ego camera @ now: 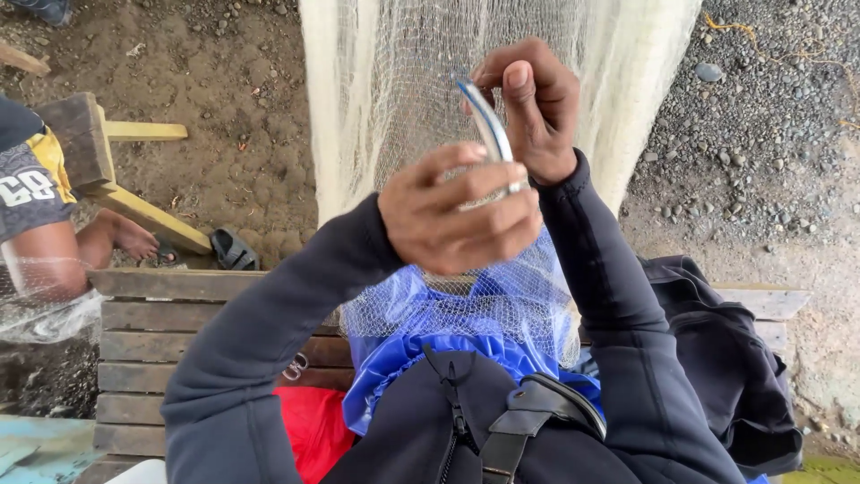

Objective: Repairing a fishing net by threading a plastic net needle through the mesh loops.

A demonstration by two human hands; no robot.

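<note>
A pale fishing net hangs down in front of me and gathers over a blue cloth on my lap. My left hand is closed around a bunch of net mesh at the centre of the head view. My right hand is just above it, fingers pinched on a slim blue-grey netting needle that slants down toward the left hand. Both arms wear dark sleeves. The needle's lower end is hidden behind my left fingers.
A wooden plank bench lies under me, with a dark jacket on its right part and a red cloth. Another person's arm and foot are at the left, beside a black sandal. Gravel ground lies right.
</note>
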